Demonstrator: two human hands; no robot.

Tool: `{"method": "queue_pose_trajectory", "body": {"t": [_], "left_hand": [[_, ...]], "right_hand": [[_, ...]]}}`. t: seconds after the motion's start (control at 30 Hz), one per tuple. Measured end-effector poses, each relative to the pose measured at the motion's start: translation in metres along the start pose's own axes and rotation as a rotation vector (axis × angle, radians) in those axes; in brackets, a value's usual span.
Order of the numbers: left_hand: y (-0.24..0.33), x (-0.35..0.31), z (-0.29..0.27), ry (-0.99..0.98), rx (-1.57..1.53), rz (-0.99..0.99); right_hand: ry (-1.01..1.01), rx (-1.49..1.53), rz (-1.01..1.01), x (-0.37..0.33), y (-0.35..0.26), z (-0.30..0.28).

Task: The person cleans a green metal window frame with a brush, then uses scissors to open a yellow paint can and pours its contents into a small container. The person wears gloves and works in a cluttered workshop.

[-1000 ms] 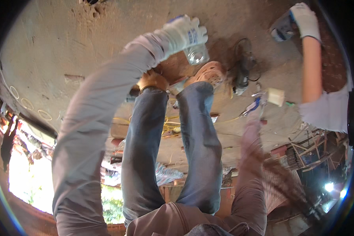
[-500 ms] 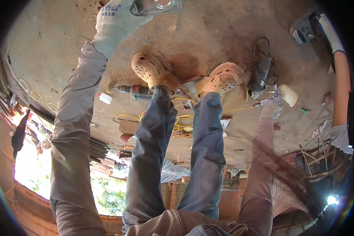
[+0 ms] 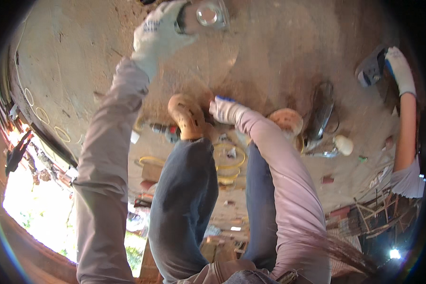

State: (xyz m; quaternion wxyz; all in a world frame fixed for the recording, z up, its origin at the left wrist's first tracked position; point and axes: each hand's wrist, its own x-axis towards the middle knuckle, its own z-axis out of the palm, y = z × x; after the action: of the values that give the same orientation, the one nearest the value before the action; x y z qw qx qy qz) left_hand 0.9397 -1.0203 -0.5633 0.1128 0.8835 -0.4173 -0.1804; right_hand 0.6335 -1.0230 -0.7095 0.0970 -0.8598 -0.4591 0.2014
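My left hand (image 3: 161, 35), in a white glove, reaches out at the far left with its fingers closed on a flat metal part (image 3: 208, 16) that has a round, shiny ring. My right hand (image 3: 226, 110), gloved too, is down between my tan clogs (image 3: 187, 116); its fingers are closed, and what they hold, if anything, cannot be made out. To the right, a spray gun (image 3: 330, 153) with a white cup (image 3: 343, 145) lies on the floor, apart from my hands. A power tool with a dark cord (image 3: 321, 116) lies nearer, beside my right clog.
A drill (image 3: 165, 130) lies left of my left clog. Yellow hose (image 3: 229, 163) coils on the floor between my legs. At the right edge another person's gloved hand (image 3: 401, 71) is next to a grey shoe (image 3: 370, 68). Wooden frames (image 3: 381, 213) stand at the lower right.
My right hand has let go of the spray gun and moved left to between my clogs. My left hand and the metal part have shifted slightly right and lower in view.
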Motion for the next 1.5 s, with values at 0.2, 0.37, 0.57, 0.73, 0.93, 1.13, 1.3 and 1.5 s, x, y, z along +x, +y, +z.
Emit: {"method": "queue_pose_trajectory", "body": {"t": [0.2, 0.37, 0.57, 0.73, 0.93, 1.13, 1.3, 1.5], "left_hand": [[0.002, -0.004, 0.006, 0.084, -0.074, -0.012], [0.002, -0.005, 0.001, 0.086, -0.090, -0.024], [-0.003, 0.001, -0.017, 0.017, -0.015, 0.059], [-0.001, 0.003, -0.026, -0.057, 0.007, 0.037], [0.003, -0.010, -0.003, 0.283, 0.029, 0.099], [0.050, -0.080, 0.011, 0.331, -0.535, 0.127], [0.110, -0.111, 0.060, 0.080, -0.850, 0.110], [0.082, -0.082, 0.026, 0.174, -0.260, 0.324]], "right_hand": [[0.112, 0.290, -0.115, -0.009, 0.001, 0.014], [-0.054, 0.010, 0.068, -0.025, -0.016, 0.009], [0.140, -0.177, 0.154, -0.038, 0.011, -0.015], [-0.134, -0.115, 0.168, -0.037, 0.055, -0.060], [-0.051, 0.633, 0.478, -0.139, 0.105, -0.110], [0.353, 1.063, 0.542, -0.205, 0.131, -0.162], [0.769, 1.455, 0.380, -0.178, 0.108, -0.155], [1.044, 1.418, 0.627, -0.171, 0.068, -0.124]]}}
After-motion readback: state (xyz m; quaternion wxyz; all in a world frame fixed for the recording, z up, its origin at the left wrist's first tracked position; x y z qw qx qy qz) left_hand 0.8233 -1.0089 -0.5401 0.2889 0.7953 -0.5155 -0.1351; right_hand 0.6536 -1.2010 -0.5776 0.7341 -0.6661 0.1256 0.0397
